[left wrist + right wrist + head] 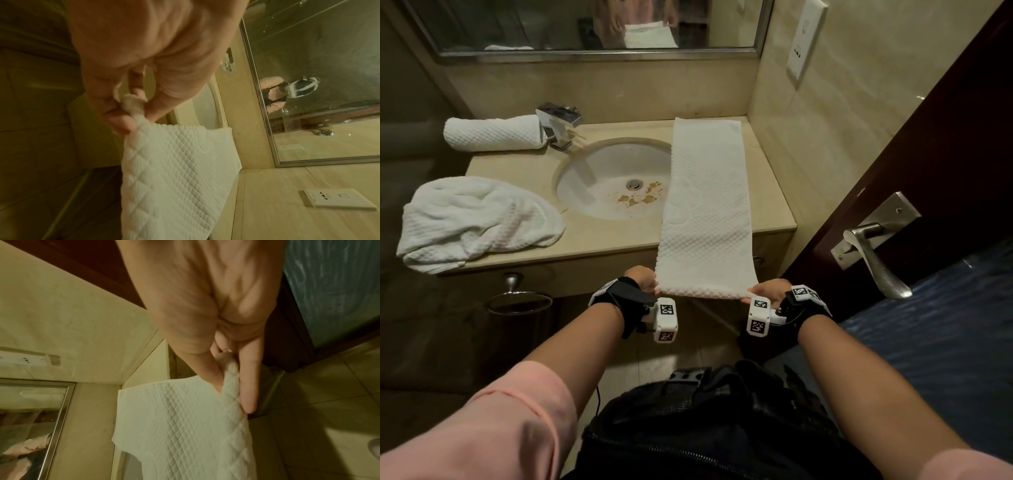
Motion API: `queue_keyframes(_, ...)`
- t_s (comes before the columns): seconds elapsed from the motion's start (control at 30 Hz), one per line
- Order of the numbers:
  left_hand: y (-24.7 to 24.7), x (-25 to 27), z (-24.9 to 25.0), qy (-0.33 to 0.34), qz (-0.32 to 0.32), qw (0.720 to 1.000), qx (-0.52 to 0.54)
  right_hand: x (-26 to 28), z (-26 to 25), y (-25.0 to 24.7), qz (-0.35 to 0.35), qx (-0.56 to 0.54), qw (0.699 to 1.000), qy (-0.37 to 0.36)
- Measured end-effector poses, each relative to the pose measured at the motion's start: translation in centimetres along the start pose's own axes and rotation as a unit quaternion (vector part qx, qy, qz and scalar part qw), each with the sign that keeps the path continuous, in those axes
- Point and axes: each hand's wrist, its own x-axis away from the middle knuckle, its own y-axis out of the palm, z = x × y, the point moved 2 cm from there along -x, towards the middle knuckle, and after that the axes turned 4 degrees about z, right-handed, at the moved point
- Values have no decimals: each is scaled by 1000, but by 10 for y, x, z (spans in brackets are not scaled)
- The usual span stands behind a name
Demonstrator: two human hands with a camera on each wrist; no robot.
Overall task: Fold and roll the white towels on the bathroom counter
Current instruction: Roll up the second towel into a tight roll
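A white quilted towel [705,205], folded into a long strip, lies on the right side of the beige counter [774,205] and hangs past its front edge. My left hand [645,279] pinches its near left corner [133,107] between thumb and fingers. My right hand [768,291] pinches the near right corner, with the towel [185,426] clamped between thumb and forefinger. A rolled towel [493,133] lies at the back left by the faucet. A crumpled towel [476,219] sits at the front left.
A round sink [613,178] with brown stains fills the counter's middle, under a chrome faucet [558,125]. A mirror [585,27] hangs behind. A dark door with a metal handle [873,253] stands close on the right. A towel ring [517,301] hangs below the counter.
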Motion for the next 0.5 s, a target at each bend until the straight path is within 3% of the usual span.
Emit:
queue_keyframes(0.07,-1,2,1,5,-10,1000,27,42,-18,11,-41,25,999,-9)
queue_keyframes(0.13,-1,3,2,-1,1,1000,2,50,-25,10,-60,38,997,-18)
queue_keyframes(0.37,-11,6,7,43,-125,991,15,51,-29,7,-60,-45,997,-10)
queue_keyframes(0.5,-18,12,12,123,-188,973,-60,42,-29,5,-26,-61,998,-3)
